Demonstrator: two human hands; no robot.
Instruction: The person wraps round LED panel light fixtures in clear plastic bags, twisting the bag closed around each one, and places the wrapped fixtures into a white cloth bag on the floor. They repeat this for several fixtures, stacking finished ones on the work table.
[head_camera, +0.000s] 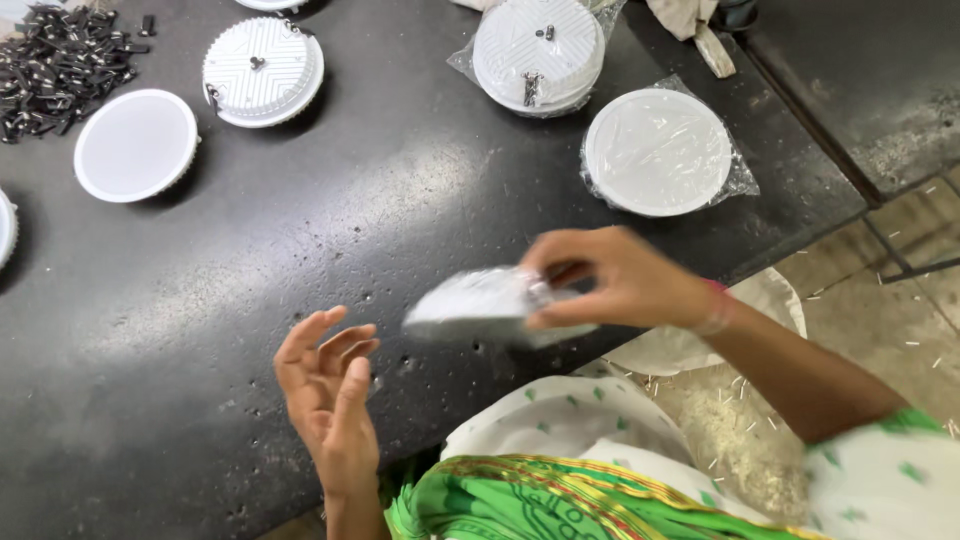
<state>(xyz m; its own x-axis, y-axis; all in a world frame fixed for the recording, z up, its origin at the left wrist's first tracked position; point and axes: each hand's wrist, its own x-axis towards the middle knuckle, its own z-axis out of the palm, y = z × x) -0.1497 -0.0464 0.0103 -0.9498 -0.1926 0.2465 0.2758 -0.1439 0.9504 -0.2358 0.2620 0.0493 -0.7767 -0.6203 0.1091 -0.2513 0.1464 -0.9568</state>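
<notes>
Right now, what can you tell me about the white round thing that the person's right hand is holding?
The round white light fitting is blurred. It looks like plastic, flat and disc-shaped, tilted on its side above the dark table. A small metal clip seems to sit near the fingers. Only the right hand grips it; the open left hand is apart from it.

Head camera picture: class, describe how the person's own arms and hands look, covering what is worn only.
Both hands are bare, without gloves. The right hand has a thin pinkish band at its wrist. The left hand shows no band or ring. The forearms are uncovered; green and white patterned cloth with a gold-striped border drapes nearer the body.
</notes>
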